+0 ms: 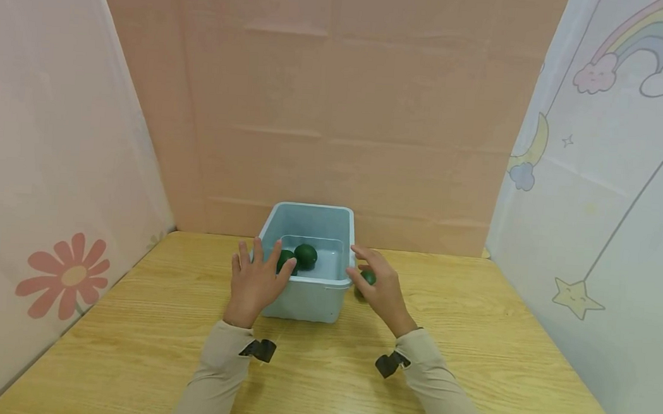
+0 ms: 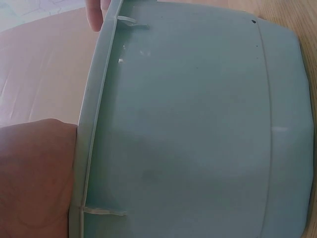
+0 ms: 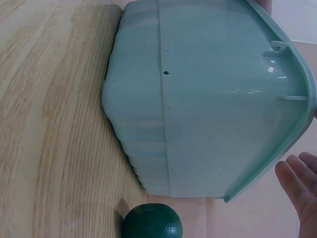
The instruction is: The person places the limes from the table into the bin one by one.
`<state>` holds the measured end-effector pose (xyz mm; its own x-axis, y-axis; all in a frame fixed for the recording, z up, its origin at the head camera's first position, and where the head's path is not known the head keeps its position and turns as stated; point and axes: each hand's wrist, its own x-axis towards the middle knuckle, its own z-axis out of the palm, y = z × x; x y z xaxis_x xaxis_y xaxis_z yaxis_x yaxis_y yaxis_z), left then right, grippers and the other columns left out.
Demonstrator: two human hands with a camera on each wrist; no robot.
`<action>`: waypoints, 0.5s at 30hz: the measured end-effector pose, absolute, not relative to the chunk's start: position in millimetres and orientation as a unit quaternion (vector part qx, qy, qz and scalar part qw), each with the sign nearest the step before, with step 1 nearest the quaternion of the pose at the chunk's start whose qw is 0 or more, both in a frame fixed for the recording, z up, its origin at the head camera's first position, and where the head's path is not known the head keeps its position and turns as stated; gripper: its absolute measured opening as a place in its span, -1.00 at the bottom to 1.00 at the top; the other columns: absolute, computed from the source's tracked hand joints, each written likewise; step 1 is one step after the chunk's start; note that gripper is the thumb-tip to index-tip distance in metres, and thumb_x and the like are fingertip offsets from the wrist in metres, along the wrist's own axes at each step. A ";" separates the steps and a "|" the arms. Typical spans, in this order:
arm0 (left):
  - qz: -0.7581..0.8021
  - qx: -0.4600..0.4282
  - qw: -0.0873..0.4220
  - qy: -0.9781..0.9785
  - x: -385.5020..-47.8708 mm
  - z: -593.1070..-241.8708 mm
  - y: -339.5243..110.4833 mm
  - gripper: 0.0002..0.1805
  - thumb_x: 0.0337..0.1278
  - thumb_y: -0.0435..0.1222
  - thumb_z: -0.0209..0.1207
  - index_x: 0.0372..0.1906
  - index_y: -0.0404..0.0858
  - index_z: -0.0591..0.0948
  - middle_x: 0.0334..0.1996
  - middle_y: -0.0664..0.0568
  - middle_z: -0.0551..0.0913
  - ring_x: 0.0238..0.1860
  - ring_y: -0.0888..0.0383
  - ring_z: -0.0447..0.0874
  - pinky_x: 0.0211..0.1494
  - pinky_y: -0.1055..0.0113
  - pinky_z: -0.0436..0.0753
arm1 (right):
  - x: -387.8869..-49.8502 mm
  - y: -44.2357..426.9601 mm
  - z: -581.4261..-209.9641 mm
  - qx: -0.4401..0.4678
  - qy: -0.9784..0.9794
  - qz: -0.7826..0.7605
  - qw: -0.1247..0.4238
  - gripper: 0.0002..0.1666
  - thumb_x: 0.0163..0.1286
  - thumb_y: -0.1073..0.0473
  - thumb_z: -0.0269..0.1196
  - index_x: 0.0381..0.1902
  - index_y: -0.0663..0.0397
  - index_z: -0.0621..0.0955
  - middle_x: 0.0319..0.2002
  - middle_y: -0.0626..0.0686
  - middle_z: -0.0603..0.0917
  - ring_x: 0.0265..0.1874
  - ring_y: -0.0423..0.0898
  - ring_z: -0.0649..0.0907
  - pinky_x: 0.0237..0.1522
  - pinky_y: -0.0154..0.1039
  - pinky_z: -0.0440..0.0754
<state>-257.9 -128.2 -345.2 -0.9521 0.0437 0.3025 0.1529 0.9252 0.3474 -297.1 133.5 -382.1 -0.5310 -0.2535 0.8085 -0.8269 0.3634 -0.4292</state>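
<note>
A pale blue-green plastic bin [image 1: 303, 300] stands on the table, with two dark green round fruits inside. One fruit [image 1: 305, 256] shows clearly; the other [image 1: 286, 261] is partly behind my left hand [image 1: 255, 284]. That hand has its fingers spread over the bin's left front corner. My right hand [image 1: 382, 292] is at the right rim with loosely bent fingers, its thumb tip close to the edge; contact cannot be told. Outside the bin, a third green fruit [image 3: 152, 221] lies on the table, partly covered by this hand in the head view.
The wood-grain table [image 1: 488, 343] reaches a brown paper-like backdrop [image 1: 337, 106] behind the bin. Patterned cloth panels stand on both sides, a flower on the left panel [image 1: 72, 153] and a rainbow on the right one [image 1: 622, 206].
</note>
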 end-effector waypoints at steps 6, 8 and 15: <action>-0.191 -0.055 0.164 -0.966 -257.3 -345.7 -126.4 -0.30 0.50 0.12 -0.09 0.53 -0.20 0.28 0.48 -0.51 0.06 0.48 -0.56 -0.22 0.43 -0.42 -0.07 | -296.8 135.1 -381.6 0.351 -0.759 0.436 0.334 -0.44 0.28 0.39 0.39 0.24 0.29 0.56 0.09 0.25 0.64 0.03 0.21 0.66 -0.06 -0.09 0.71; -0.188 -0.052 0.163 -0.967 -256.7 -344.9 -125.8 -0.29 0.50 0.13 -0.09 0.53 -0.20 0.28 0.48 -0.51 0.06 0.48 -0.56 -0.21 0.43 -0.42 -0.06 | -296.9 135.7 -381.9 0.348 -0.762 0.432 0.334 -0.45 0.29 0.38 0.38 0.25 0.27 0.55 0.12 0.22 0.63 0.05 0.17 0.66 -0.05 -0.12 0.71; -0.179 -0.048 0.148 -0.971 -257.7 -343.7 -125.5 -0.27 0.51 0.17 -0.15 0.56 -0.16 0.23 0.50 -0.49 0.02 0.49 -0.54 -0.26 0.44 -0.41 -0.10 | -296.8 137.0 -380.2 0.333 -0.767 0.432 0.338 -0.46 0.34 0.34 0.36 0.27 0.19 0.55 0.14 0.20 0.62 0.06 0.13 0.64 -0.05 -0.03 0.71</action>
<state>-257.7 -125.5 -343.7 -0.9515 0.0394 0.3050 0.1456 0.9313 0.3339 -296.8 137.0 -380.2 -0.5505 -0.2193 0.8055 -0.8025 0.4050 -0.4381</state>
